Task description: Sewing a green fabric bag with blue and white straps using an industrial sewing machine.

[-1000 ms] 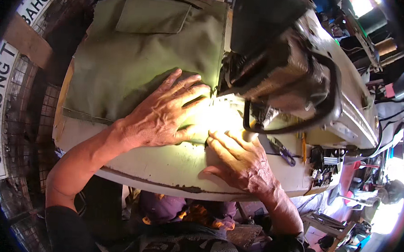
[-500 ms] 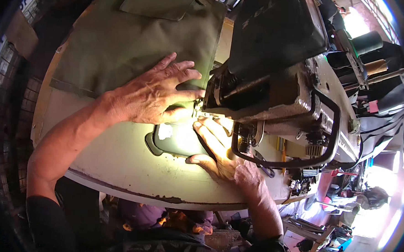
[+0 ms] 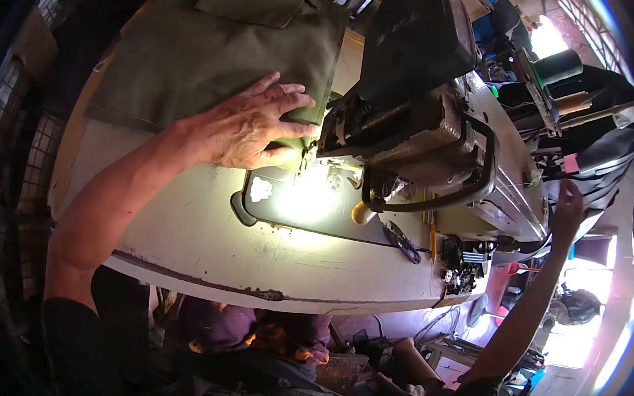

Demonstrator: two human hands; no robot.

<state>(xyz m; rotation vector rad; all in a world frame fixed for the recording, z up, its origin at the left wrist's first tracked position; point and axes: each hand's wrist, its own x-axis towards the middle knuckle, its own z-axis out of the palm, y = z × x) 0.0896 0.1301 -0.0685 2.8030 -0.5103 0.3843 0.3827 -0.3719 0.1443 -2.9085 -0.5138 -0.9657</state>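
Note:
My left hand [image 3: 252, 129] lies spread over the near edge of the olive-green fabric piece [image 3: 217, 60], its fingertips close to the needle area of the sewing machine [image 3: 413, 138]. The fabric has a sewn-on pocket near the far end, and its near right corner reaches under the machine head. A bright lamp glares on the grey machine bed plate [image 3: 358, 227]. Away to the right, my right arm stretches out, and my right hand [image 3: 569, 202] is by the right end of the machine. Its fingers are too small and dim to make out.
A pair of dark-handled thread snips [image 3: 402, 243] lies on the white table [image 3: 206, 264] right of the bed plate. Small metal parts [image 3: 464, 267] sit at the table's right end. Thread spools [image 3: 559, 66] stand behind the machine, with dark cloth hanging at the right.
My right hand has left the bed plate beside the needle and moved far right to the machine's end, uncovering the plate and snips. My left hand stays on the fabric.

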